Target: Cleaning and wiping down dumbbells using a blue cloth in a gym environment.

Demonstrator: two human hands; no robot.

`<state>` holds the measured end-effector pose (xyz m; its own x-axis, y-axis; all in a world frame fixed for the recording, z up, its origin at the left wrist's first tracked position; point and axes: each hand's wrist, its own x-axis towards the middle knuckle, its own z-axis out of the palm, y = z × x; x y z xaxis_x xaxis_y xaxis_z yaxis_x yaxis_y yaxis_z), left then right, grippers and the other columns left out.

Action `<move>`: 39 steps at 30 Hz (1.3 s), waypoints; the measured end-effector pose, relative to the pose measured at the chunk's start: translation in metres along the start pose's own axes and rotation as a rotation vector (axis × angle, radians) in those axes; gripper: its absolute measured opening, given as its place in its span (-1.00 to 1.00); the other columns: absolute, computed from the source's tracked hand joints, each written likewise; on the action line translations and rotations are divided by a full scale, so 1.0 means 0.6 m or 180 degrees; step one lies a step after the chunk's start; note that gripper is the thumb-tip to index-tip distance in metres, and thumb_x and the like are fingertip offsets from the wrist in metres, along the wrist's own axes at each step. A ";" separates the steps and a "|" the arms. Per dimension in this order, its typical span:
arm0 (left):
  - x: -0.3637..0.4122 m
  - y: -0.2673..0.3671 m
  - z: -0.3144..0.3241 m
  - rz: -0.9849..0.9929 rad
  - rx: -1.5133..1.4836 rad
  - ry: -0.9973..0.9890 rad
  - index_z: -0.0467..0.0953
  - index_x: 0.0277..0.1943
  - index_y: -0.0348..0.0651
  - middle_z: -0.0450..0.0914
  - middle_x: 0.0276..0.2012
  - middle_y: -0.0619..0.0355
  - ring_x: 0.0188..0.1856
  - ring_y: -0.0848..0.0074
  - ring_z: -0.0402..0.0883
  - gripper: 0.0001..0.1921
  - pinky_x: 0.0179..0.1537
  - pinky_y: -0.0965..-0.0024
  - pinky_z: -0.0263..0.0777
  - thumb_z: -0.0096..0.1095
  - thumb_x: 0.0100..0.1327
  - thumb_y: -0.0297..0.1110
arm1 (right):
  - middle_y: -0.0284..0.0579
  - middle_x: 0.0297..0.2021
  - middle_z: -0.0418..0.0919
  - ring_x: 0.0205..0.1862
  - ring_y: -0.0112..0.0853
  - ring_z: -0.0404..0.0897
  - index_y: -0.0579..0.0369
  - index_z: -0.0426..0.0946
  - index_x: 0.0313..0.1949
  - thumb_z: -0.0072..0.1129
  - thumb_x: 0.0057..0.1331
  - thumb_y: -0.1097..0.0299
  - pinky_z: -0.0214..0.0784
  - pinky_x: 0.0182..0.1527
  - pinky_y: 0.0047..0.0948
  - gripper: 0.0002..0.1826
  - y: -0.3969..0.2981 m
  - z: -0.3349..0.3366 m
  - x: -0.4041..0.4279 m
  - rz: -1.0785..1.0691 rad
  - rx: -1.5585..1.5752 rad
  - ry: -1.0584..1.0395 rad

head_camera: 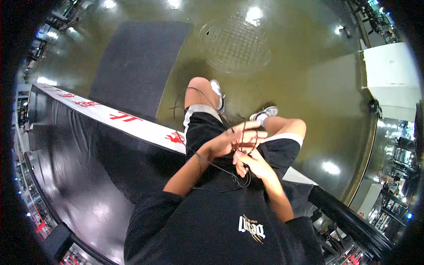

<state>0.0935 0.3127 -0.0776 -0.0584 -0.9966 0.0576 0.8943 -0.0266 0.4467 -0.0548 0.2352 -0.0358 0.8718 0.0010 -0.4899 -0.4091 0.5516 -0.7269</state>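
Note:
A thin black cord hangs in loose loops in front of my torso and over my lap. Several turns of it pass across my left hand, whose fingers are spread and partly blurred. Just below, my right hand pinches the cord between thumb and fingers, close against the left palm. One wide loop rises past my left knee, and another sags under the right wrist. The cord's ends cannot be made out.
I sit on the edge of a raised black platform with a white banner bearing red writing. A dark mat and a round cover lie on the greenish floor. A white cabinet stands right; a black padded bar runs lower right.

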 end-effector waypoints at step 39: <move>0.065 0.227 0.108 0.2069 0.1501 0.2538 0.12 -0.52 0.07 -0.05 -0.73 0.43 -0.76 0.71 -0.17 -0.51 -0.73 0.49 -0.30 -0.24 0.51 0.12 | 0.07 -0.71 0.41 -0.68 -0.27 0.42 0.26 0.49 -0.43 0.25 0.30 0.22 0.26 -0.53 -0.30 -0.68 -0.089 -0.087 -0.106 -0.1000 -0.2521 0.0887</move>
<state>0.1844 0.2752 0.0433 0.8071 -0.5803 -0.1086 0.3853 0.3784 0.8416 -0.1022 0.1617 0.0090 0.9200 -0.3124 -0.2365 -0.3186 -0.2451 -0.9156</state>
